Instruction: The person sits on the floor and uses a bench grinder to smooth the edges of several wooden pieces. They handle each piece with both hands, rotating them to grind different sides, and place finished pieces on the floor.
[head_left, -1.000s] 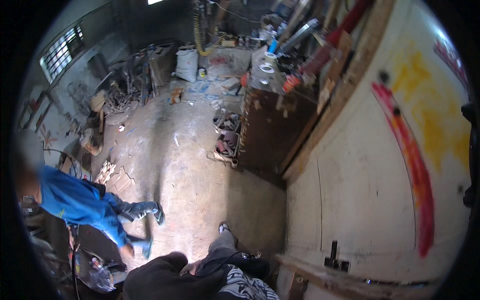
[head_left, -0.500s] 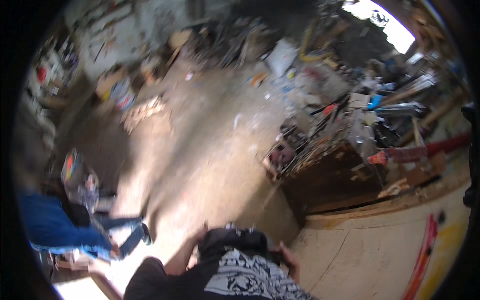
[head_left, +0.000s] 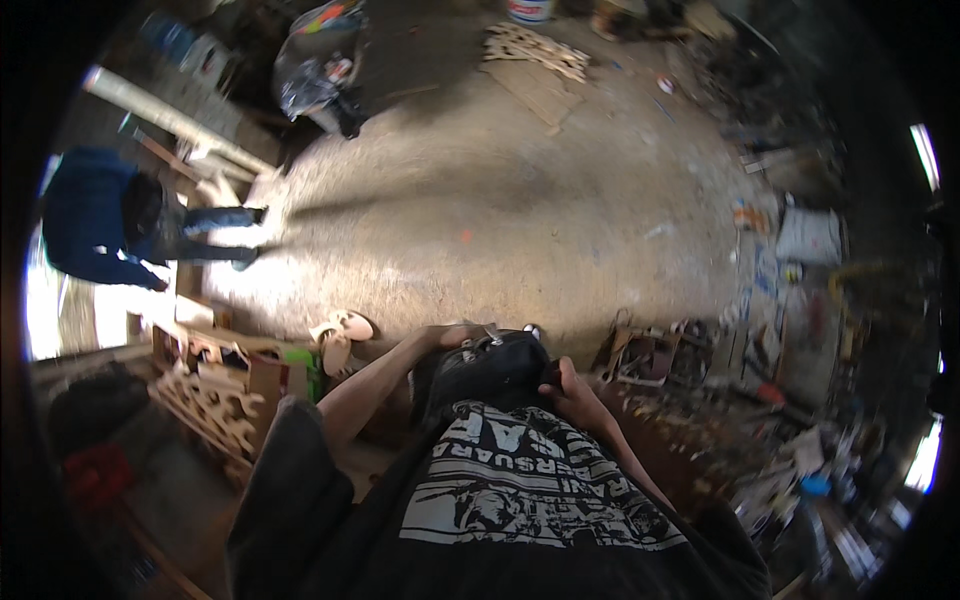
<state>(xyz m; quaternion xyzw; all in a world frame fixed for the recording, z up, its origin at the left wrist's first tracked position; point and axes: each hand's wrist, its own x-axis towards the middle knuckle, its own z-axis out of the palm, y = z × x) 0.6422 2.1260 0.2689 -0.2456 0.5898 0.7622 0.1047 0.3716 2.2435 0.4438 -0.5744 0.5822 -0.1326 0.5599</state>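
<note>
In front of my body is a black bag [head_left: 488, 372], with small shiny metal bits on its upper side. At its far left edge is my left hand [head_left: 462, 335], its fingers curled along the rim and partly hidden. My right hand [head_left: 570, 390] is closed on the bag's right side, thumb side up. The inside of the bag cannot be seen. The printed front of my dark shirt [head_left: 520, 490] lies close below it.
A person in blue [head_left: 95, 215] is at the left. Cut wooden pieces [head_left: 343, 332] and a fretwork panel [head_left: 205, 410] are near my left arm. Another fretwork panel [head_left: 535, 50] lies on the far floor [head_left: 480, 200]. Scrap [head_left: 690, 430] is heaped at the right.
The view has swung to the left, bringing the person in blue and the fretwork panel beside my left arm further into sight. Both hands remain at the bag.
</note>
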